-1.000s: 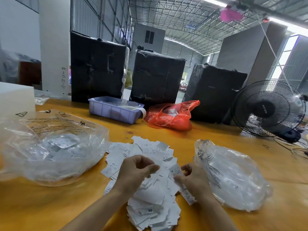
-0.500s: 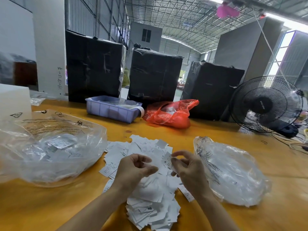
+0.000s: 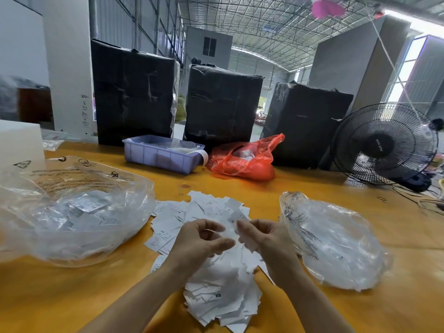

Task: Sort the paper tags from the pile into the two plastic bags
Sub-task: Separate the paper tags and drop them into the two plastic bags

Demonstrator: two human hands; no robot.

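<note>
Pile of paper tags (image 3: 216, 294) lies nearest on the yellow table (image 3: 60, 296), spreading away between the two bags. Both hands hover over its middle, fingers curled. Left hand (image 3: 197, 241) and right hand (image 3: 266, 239) meet on one small tag (image 3: 231, 224); right seems to pinch it, left's grip is blurred, can't tell. Left plastic bag (image 3: 72, 212) is bulky, tags inside. Right plastic bag (image 3: 336, 241) sits flatter, just beside the right hand. Farther back: purple bin (image 3: 161, 157), red bag (image 3: 242, 162), black fan (image 3: 384, 145), three black-wrapped boxes (image 3: 221, 104).
</note>
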